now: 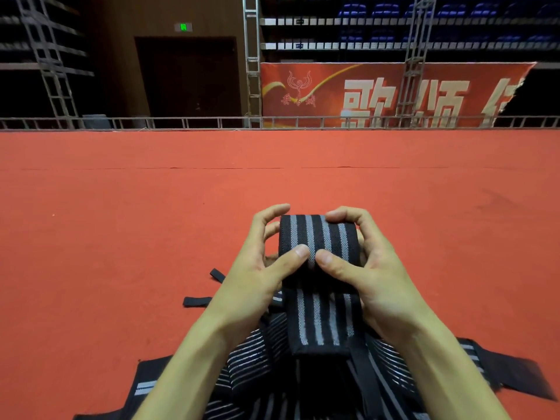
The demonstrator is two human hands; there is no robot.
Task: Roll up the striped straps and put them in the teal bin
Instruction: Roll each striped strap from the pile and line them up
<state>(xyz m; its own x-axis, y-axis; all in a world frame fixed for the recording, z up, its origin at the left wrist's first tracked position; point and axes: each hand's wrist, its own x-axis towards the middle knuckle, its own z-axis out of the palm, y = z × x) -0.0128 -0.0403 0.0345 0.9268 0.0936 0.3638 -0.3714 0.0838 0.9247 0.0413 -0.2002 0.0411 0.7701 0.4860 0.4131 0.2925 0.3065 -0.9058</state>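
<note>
Both hands are up in front of the person, in the near middle of the scene, over the red carpet (151, 207); between them sits the striped strap (321, 237), black with 4 pale grey stripes, its upper part wound into a roll; the left hand (257, 268) grips the roll's left side, fingers curled round the far edge and thumb pressed on the front face; the right hand (372, 268) grips the right side the same way, fingers hooked over the top and thumb on the front; the 2 thumbs lie just beside each other at the roll's near edge. The unrolled end of the strap hangs down toward the person, between the wrists.

Below the forearms, nearest of all, lies a pile of straps (260, 359) of the same striped kind, spread loosely on the carpet; 2 thin black tabs (197, 301) stick out of it to the left.

Far off, a low metal rail (181, 122) closes the carpet's far edge; behind it stand a dark door (188, 77) under a green sign (183, 27), a metal truss (253, 56), a red banner (378, 92) with large pale characters to the right, and rows of blue seats (424, 10) above it.
</note>
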